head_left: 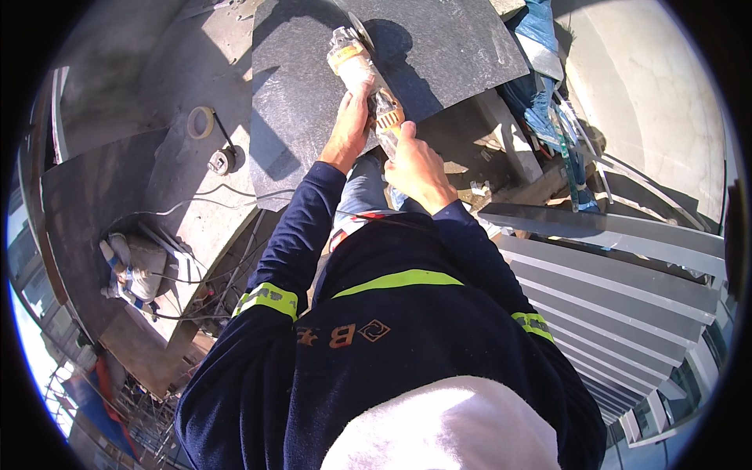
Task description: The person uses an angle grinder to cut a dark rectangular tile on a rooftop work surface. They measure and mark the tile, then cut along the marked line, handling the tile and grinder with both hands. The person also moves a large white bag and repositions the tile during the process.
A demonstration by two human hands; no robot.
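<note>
Both my hands are closed round an angle grinder (388, 116) with a pale, dusty body and orange parts. My left hand (346, 129) grips it toward the head, where a disc (360, 30) sits over a grey speckled sheet (290, 94) at the top of the view. My right hand (417, 168) holds the rear part, lower and to the right. Whether the disc touches the sheet I cannot tell. My legs in jeans (356, 188) show beneath the tool and forearms.
Left lie a tape roll (200, 122), a tape measure (221, 161), cables (196, 200) and a cluttered bundle of tools (137, 270). Right are crumpled blue plastic (533, 35), glass strips (565, 157), offcuts and debris (482, 188) and stacked grey metal lengths (595, 290).
</note>
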